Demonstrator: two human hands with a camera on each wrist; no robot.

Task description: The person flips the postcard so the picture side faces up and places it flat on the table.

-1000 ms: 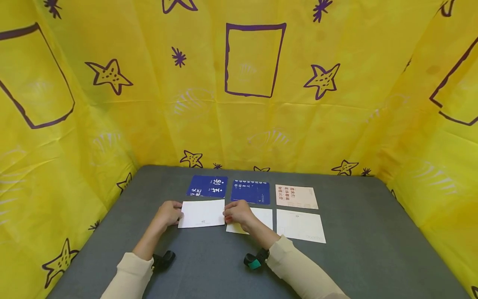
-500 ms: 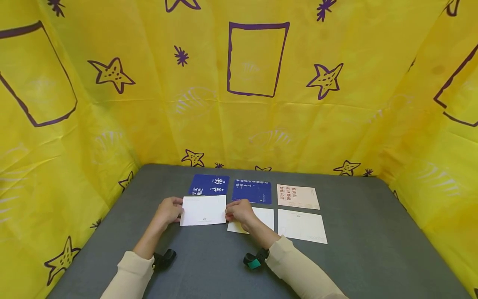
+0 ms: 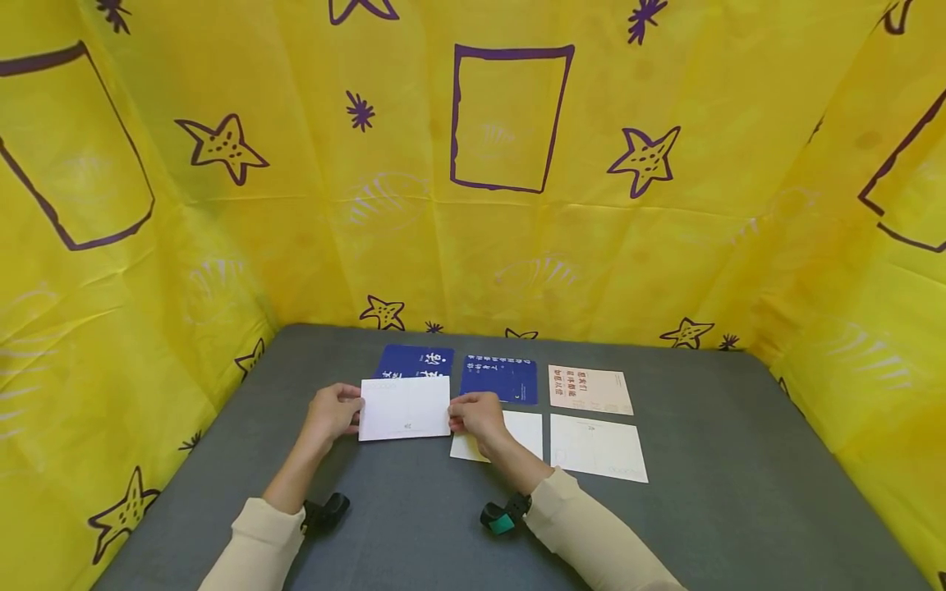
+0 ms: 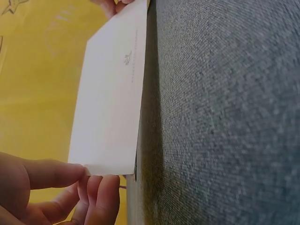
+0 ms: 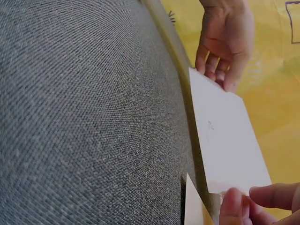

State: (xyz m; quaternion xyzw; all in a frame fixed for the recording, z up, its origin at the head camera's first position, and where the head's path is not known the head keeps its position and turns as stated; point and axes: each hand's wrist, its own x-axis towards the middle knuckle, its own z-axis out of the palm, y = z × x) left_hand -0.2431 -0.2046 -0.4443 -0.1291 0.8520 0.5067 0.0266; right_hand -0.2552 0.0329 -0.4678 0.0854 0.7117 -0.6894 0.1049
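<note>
Between my two hands is a white postcard (image 3: 405, 408), tilted up with its plain side toward me and a small printed mark near its lower edge. My left hand (image 3: 334, 414) pinches its left edge between thumb and fingers, which the left wrist view shows close up on the card (image 4: 110, 98). At the opposite edge my right hand (image 3: 479, 420) pinches the card (image 5: 227, 138) the same way. Behind it, a blue card (image 3: 415, 359) with white characters is partly covered. A cream card (image 3: 525, 427) lies under my right hand, partly hidden by it.
A second blue card (image 3: 498, 380) and a pinkish card (image 3: 590, 390) with red characters lie in the far row. Nearer, at right, lies another cream card (image 3: 599, 447). Yellow patterned cloth (image 3: 510, 246) walls in the grey table (image 3: 414, 525) at the back and sides.
Both hands have raised the white postcard slightly and moved it away from me, tipping it more upright. It now covers more of the left blue card. The other cards stay put.
</note>
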